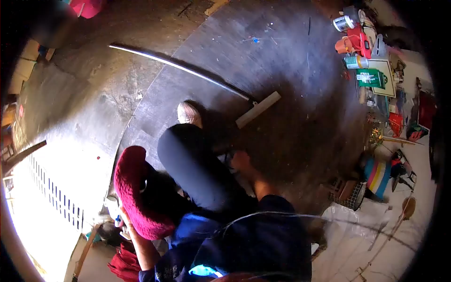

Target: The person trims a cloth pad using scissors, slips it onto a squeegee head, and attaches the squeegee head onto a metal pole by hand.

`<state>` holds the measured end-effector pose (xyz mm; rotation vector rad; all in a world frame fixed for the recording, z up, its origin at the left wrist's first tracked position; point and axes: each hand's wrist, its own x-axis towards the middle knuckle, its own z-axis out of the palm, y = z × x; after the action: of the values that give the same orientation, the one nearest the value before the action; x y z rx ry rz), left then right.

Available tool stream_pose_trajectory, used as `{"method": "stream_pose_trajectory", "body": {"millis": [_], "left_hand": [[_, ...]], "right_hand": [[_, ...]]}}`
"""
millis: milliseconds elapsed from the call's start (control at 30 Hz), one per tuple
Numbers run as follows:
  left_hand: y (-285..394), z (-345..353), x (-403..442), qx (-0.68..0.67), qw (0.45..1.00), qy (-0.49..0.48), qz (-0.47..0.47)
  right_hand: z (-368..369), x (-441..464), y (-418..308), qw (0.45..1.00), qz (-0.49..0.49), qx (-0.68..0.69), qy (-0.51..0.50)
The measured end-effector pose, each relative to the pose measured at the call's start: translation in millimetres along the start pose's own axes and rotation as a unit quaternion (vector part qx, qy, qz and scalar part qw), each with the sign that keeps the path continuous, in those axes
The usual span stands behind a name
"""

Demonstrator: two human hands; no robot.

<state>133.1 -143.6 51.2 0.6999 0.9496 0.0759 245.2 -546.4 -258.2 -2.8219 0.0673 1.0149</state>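
Observation:
Bent legs in dark trousers (199,164) fill the middle of the view. Draped over the left knee is a fuzzy dark red cloth (134,192). Beside its outer edge is my left hand (126,223), whose fingers are partly hidden and washed out by glare, so I cannot tell what they hold. My right hand (241,161) reaches down in shadow beside the right leg, close to the dark floor; its fingers are too dark to make out. Ahead on the floor lies a long-handled floor wiper (258,109), its thin pole stretching to the upper left.
Clutter lines the right wall: a green box (371,78), a red item (359,40), a white can (344,23) and a striped bag (378,176). A red cloth bundle (126,263) is at the lower left, near a brightly lit slotted grille (54,188).

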Motion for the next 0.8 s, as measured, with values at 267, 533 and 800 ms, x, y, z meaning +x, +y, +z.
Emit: {"method": "stream_pose_trajectory", "body": {"millis": [267,533,800], "left_hand": [[25,16,25,0.023,0.992,0.100,-0.075],[35,37,29,0.005,0.972,0.170,-0.160],[24,32,29,-0.231,0.923,0.099,-0.293]], "right_hand": [[-92,171,-85,0.927,-0.211,-0.044,0.306],[-135,283,-159,0.976,-0.158,-0.094,0.118],[-138,263,-165,0.967,-0.192,-0.043,0.164]]}}
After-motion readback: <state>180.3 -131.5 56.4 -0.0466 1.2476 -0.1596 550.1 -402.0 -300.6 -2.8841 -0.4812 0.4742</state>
